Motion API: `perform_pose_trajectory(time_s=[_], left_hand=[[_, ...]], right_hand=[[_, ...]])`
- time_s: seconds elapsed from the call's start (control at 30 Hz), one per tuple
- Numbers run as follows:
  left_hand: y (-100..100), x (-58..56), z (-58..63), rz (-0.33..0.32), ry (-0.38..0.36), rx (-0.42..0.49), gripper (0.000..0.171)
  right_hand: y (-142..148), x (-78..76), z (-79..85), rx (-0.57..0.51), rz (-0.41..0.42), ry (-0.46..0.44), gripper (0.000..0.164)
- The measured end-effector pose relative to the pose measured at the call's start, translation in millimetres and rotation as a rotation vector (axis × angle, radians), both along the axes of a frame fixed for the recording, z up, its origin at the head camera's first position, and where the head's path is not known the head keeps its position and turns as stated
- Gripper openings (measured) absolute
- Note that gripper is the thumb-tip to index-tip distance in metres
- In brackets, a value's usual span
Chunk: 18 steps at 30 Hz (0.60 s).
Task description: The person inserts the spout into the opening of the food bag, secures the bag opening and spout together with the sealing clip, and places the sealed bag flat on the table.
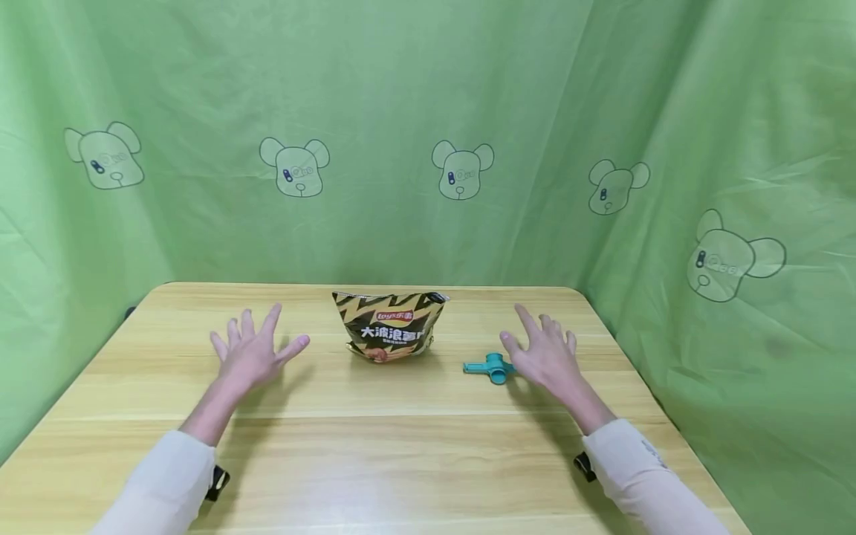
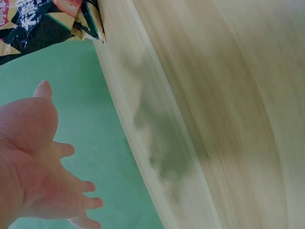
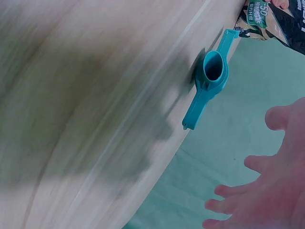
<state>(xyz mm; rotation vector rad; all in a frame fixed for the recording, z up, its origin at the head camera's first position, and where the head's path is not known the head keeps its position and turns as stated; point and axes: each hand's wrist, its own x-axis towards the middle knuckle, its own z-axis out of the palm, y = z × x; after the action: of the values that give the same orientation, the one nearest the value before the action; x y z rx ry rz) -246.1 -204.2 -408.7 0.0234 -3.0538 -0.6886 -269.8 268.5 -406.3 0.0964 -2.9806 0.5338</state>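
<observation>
A black and gold bag of potato chips (image 1: 391, 327) stands upright near the middle of the table, between the two hands. To its right lies a teal bag clip (image 1: 495, 368) with a round spout; the right wrist view shows the same clip (image 3: 213, 67) from the side. My left hand (image 1: 250, 357) hovers over the table left of the bag, fingers spread and holding nothing. Fingers also spread, my right hand (image 1: 545, 353) is above the table just right of the clip, apart from it in the right wrist view. Both palms are bare.
The light wood table (image 1: 374, 461) spans the view, its far edge behind the bag. A green curtain (image 1: 374, 89) with bear-head drawings hangs behind and along both sides. A black strap (image 1: 217, 483) shows at the left wrist, another (image 1: 585, 467) at the right.
</observation>
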Motion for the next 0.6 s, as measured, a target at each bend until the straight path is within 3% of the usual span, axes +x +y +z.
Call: perform_pose_trajectory(time_s=[0.37,0.6], left_hand=[[14,1.6,-3.1,-0.018,0.024,0.0,0.098],[18,0.0,-8.7,-0.01,0.032,0.036,0.086]], right_hand=[[0,0.3,-4.1,0.037,-0.028,-0.045,0.071],[3,-2.1,-6.7,-0.014,-0.022,-0.114,0.069]])
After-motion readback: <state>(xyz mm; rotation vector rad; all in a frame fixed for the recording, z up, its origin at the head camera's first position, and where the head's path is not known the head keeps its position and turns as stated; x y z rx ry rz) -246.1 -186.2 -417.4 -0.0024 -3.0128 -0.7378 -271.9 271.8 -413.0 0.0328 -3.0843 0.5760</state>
